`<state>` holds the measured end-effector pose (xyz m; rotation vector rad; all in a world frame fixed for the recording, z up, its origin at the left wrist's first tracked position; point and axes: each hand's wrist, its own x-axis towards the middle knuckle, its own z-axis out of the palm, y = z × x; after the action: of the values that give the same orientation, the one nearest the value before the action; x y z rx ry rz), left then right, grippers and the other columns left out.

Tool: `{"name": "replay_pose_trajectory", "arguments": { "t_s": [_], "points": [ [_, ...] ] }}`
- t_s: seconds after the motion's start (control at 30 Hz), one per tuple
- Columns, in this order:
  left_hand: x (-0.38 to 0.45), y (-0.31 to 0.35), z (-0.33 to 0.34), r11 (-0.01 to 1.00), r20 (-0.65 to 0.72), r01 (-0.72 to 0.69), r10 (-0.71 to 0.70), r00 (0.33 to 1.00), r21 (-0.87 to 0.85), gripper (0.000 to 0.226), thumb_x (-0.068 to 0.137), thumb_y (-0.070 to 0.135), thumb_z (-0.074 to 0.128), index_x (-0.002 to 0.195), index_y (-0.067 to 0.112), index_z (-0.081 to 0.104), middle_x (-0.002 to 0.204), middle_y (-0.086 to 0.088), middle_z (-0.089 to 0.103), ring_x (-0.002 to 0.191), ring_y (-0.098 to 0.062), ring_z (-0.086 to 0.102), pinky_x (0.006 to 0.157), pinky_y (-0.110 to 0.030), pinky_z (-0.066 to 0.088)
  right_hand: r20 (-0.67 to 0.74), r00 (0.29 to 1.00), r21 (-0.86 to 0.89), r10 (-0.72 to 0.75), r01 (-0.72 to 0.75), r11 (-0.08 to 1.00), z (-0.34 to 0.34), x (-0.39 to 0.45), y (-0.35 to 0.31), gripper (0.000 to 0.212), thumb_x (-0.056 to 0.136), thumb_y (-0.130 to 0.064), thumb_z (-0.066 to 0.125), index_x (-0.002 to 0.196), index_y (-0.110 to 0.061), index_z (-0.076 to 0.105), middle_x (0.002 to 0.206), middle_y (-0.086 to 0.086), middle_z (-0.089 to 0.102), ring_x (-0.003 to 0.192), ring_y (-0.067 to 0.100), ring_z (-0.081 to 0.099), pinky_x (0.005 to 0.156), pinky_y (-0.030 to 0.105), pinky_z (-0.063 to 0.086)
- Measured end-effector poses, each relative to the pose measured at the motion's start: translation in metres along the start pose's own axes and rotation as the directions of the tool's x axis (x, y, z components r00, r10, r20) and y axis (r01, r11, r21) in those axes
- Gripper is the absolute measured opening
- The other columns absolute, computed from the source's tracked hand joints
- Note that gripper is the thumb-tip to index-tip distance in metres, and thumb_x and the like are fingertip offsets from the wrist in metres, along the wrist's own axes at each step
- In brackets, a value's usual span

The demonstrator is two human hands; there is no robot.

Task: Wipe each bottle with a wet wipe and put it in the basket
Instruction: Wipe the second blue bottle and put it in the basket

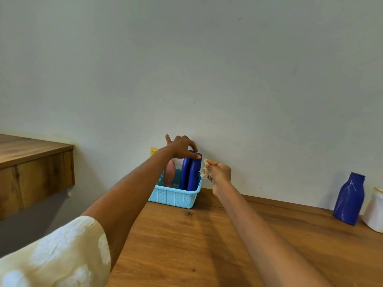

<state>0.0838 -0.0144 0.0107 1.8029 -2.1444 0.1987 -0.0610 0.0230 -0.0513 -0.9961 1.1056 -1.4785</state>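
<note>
Evidently the tall blue bottle (194, 175) is being stood upright in the light blue basket (176, 196), at its right end, close against a second tall blue bottle (185, 172) already standing there. The left hand (182, 148) is gripping it from above, its fingers (194, 155) curled over the cap and clamped on the top, probably so the bottle can go straight down into the narrow space left. A pink bottle (170, 172) is standing further left in the basket, and something yellow (153, 151) is showing behind the forearm; what it is cannot be told.

Just beside the basket's right rim, the right hand (219, 171) is holding the crumpled wet wipe (205, 171), fingers closed round it, likely keeping it ready for the next bottle. The wipe is near the tall bottle's side; whether it is touching cannot be told.

Well apart, at the right end of the wooden worktop (207, 245), a squat blue bottle (349, 198) with pale streaks is waiting against the wall (186, 59), beside a white container (375, 212) cut off by the frame edge. Judging by the streaks, it is not yet wiped.
</note>
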Motion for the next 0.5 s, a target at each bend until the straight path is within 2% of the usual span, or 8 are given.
{"name": "replay_pose_trajectory", "arguments": {
  "t_s": [0.07, 0.2, 0.33, 0.5],
  "points": [
    [-0.0009, -0.0003, -0.0020, 1.000, 0.019, 0.001, -0.001, 1.000, 0.005, 0.039, 0.084, 0.055, 0.057, 0.113, 0.030, 0.060, 0.136, -0.004, 0.046, 0.133, -0.027, 0.029, 0.108, -0.061, 0.004, 0.002, 1.000, 0.005, -0.005, 0.005, 1.000, -0.0006, 0.0002, -0.0002, 0.011, 0.089, -0.009, 0.061, 0.099, -0.011, 0.067, 0.099, 0.005, 0.066, 0.085, 0.015, 0.061, 0.067, 0.023, 0.051],
    [-0.0025, -0.0019, -0.0061, 0.998, -0.001, -0.011, 0.012, 1.000, 0.058, 0.039, 0.083, 0.056, 0.058, 0.114, 0.033, 0.060, 0.130, -0.006, 0.048, 0.128, -0.025, 0.032, 0.105, -0.049, 0.016, 0.010, 1.000, -0.006, -0.008, 0.008, 1.000, -0.0010, 0.0009, 0.0017, 0.013, 0.089, -0.009, 0.062, 0.100, -0.011, 0.067, 0.100, 0.005, 0.066, 0.088, 0.016, 0.061, 0.073, 0.026, 0.053],
    [-0.0034, -0.0036, -0.0053, 1.000, -0.009, -0.024, 0.024, 1.000, 0.017, 0.039, 0.083, 0.054, 0.059, 0.113, 0.030, 0.061, 0.128, -0.005, 0.049, 0.126, -0.024, 0.033, 0.102, -0.046, 0.020, 0.002, 1.000, -0.012, -0.010, 0.010, 1.000, -0.0029, 0.0023, 0.0037, 0.015, 0.088, -0.010, 0.062, 0.102, -0.011, 0.067, 0.102, 0.004, 0.065, 0.093, 0.017, 0.061, 0.082, 0.030, 0.053],
    [-0.0040, -0.0017, -0.0013, 0.999, -0.054, 0.004, -0.007, 0.999, -0.049, 0.039, 0.084, 0.051, 0.060, 0.114, 0.026, 0.063, 0.129, -0.006, 0.049, 0.126, -0.024, 0.033, 0.102, -0.045, 0.021, 0.000, 1.000, -0.011, -0.011, 0.011, 1.000, -0.0048, 0.0022, 0.0050, 0.014, 0.089, -0.010, 0.062, 0.102, -0.011, 0.067, 0.100, 0.003, 0.064, 0.090, 0.015, 0.059, 0.079, 0.029, 0.052]
  ]
}}
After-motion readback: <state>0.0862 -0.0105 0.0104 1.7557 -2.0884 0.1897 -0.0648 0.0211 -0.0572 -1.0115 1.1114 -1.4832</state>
